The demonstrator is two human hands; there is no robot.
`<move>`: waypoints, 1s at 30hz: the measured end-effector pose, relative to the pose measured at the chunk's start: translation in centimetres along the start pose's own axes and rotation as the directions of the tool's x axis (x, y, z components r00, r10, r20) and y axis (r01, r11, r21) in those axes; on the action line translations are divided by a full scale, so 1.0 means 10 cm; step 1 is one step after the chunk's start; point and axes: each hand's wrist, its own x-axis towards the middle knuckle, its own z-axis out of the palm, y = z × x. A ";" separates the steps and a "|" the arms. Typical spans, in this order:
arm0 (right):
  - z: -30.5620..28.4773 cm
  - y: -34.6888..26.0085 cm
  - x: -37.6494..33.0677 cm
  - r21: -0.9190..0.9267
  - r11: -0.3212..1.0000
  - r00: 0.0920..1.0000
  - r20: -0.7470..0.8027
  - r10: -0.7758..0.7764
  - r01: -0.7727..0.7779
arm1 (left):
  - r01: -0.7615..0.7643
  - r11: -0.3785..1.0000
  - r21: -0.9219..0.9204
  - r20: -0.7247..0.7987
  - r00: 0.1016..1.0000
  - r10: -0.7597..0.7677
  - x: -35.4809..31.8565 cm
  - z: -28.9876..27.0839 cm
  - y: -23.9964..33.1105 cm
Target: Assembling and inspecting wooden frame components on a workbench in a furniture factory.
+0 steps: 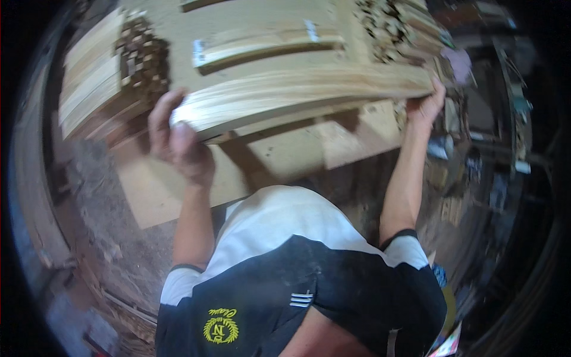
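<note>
A bundle of pale wooden slats (297, 89), lying side by side, spans from one of my hands to the other. It seems raised over the board-topped table, with a dark shadow below its near side. My left hand (181, 140) is at its left end, thumb and fingers closed about the edge. At the right end my right hand (427, 104) grips the slats, its fingers partly hidden beneath and behind them. Just beyond lies a second slat bundle (267, 44), bound near both ends with whitish strips.
The table's board (160, 196) ends close to my body. A tall stack of slats (92, 77) stands at the left, and another slat pile (410, 30) at the far right. Part of a further bundle (199, 5) shows at the top. Clutter covers the floor at the right.
</note>
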 end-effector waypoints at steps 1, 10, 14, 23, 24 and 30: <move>-0.04 -0.04 -0.01 0.032 0.999 0.996 0.088 0.016 -0.019 | 0.016 1.000 -0.017 0.009 1.000 -0.016 -0.01 0.02 0.03; -0.28 -0.22 -0.11 0.016 0.998 0.973 0.223 0.057 -0.063 | -0.108 0.994 0.023 0.123 0.987 0.104 0.03 0.05 -0.06; -0.11 -0.09 0.09 -0.012 1.000 0.984 0.175 -0.014 0.017 | 0.008 0.998 0.070 0.083 0.996 -0.014 0.01 0.13 0.13; -0.23 -0.09 0.11 -0.097 0.995 0.949 0.313 0.030 0.001 | -0.366 0.824 0.433 0.190 0.930 0.313 0.36 0.52 1.03; -0.28 -0.10 0.11 -0.085 0.996 0.954 0.300 0.016 0.010 | -0.404 0.788 0.465 0.241 0.914 0.326 0.40 0.78 1.32; -0.17 -0.06 0.06 -0.017 1.000 0.937 0.348 -0.011 0.018 | -0.919 0.031 0.393 0.870 0.361 -0.336 0.28 1.27 0.58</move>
